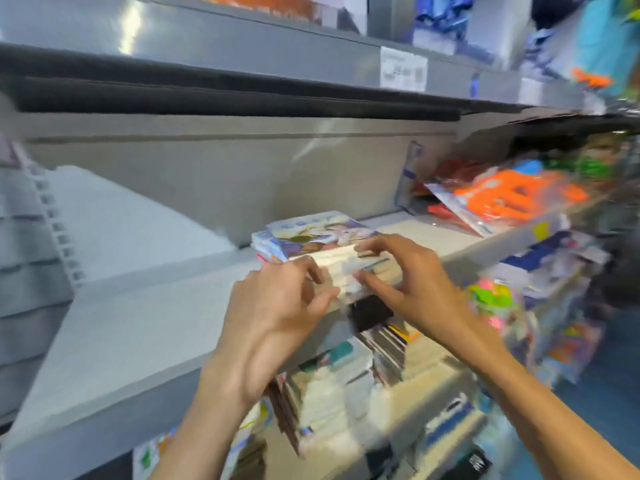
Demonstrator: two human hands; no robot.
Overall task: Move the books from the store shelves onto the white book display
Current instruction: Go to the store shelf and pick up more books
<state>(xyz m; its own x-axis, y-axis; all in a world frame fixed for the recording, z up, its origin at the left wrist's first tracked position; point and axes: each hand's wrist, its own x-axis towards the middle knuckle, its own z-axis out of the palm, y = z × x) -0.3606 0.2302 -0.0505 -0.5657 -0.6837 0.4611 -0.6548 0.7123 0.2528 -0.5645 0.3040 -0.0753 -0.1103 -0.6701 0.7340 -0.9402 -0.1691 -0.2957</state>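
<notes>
Paper-edged books sit stacked on the grey shelf. My left hand and right hand pinch the stack's near edge, fingers curled on it, both forearms reaching forward.

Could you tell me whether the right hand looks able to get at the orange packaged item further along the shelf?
Probably yes. The orange packaged item lies open on the same shelf, with nothing between them, but the right hand is on the stack of books.

Retail shop, shelving aisle.
We note grey metal shelves, a shelf-edge price label, bagged toys and stacked books.
</notes>
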